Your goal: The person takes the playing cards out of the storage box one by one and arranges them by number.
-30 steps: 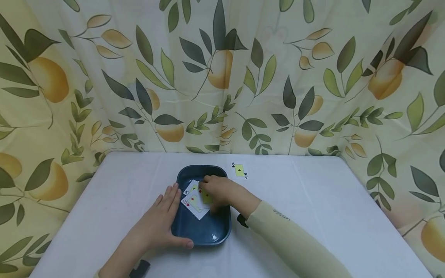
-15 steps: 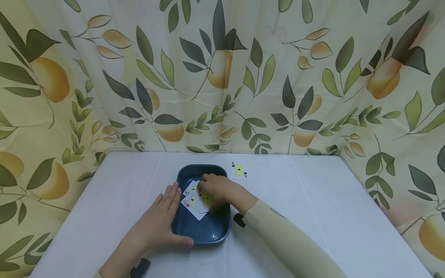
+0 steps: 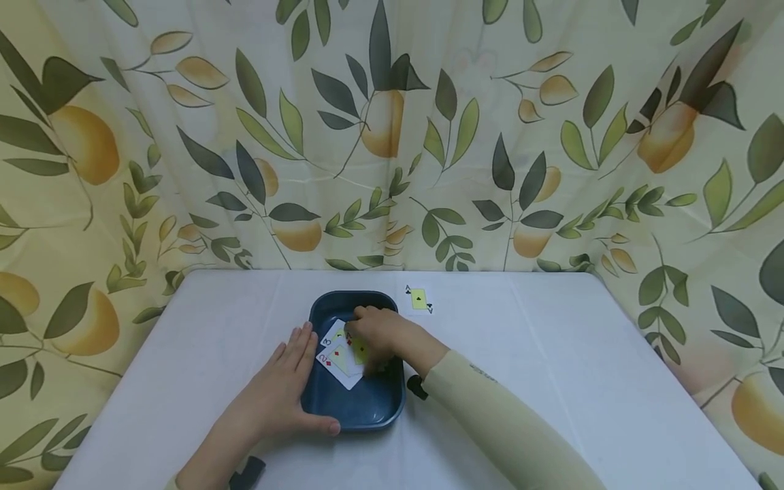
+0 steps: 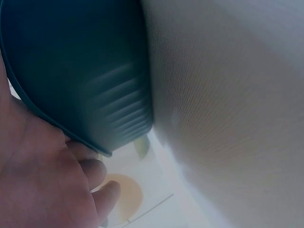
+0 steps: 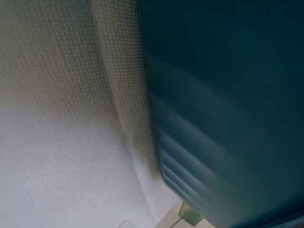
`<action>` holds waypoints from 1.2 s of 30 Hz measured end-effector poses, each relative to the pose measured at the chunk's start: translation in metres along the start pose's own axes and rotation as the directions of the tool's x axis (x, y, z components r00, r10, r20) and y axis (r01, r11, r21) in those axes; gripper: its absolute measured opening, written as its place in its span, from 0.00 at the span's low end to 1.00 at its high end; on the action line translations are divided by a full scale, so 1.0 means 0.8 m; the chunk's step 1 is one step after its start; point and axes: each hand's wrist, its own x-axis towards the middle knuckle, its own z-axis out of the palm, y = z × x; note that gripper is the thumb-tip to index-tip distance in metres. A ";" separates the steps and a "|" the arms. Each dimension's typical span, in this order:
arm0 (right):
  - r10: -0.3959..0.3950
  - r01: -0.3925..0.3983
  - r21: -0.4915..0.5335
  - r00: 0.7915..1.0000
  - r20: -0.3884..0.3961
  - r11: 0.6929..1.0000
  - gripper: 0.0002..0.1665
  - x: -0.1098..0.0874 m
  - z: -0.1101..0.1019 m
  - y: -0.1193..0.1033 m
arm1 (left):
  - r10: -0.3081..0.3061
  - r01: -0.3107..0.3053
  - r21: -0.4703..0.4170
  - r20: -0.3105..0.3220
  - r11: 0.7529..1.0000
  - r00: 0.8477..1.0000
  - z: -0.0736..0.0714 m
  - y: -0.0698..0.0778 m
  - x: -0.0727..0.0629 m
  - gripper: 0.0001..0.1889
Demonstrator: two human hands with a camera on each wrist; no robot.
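Observation:
A dark blue rectangular tray (image 3: 358, 412) stands on the white-covered table with playing cards inside. A two of diamonds (image 3: 343, 374) overlaps a three (image 3: 331, 335), and another red-marked playing card (image 3: 360, 350) lies on top, partly hidden. My right hand (image 3: 384, 335) reaches into the tray over this top card, its fingers and thumb curled at the card's edges; the fingertips are partly hidden. My left hand (image 3: 278, 384) rests along the tray's left side, fingers straight and thumb stretched along the near rim. In the left wrist view, the left fingers (image 4: 92, 171) touch the rim.
An ace of clubs (image 3: 418, 299) lies face up on the table (image 3: 520, 354) behind the tray's right corner. A curtain (image 3: 392, 204) printed with fruit and leaves hangs behind the table. The tray's ribbed outer wall (image 5: 199, 156) fills much of the right wrist view.
The right thumb shifts slightly at the top card, and the right forearm draws a little to the left. My left hand stays against the tray.

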 end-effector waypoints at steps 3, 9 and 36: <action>0.001 -0.001 -0.005 1.000 -0.001 1.000 0.51 0.001 0.001 -0.001 | -0.001 0.001 0.003 -0.004 1.000 1.000 0.001 -0.001 0.000 0.78; -0.020 0.020 0.016 1.000 -0.022 1.000 0.52 -0.003 -0.003 -0.001 | 0.000 0.000 0.004 -0.010 1.000 1.000 0.001 -0.001 0.001 0.78; -0.036 0.069 0.185 0.984 -0.176 0.980 0.57 -0.046 -0.057 0.025 | 0.005 -0.005 -0.001 -0.016 1.000 1.000 0.000 0.001 -0.001 0.78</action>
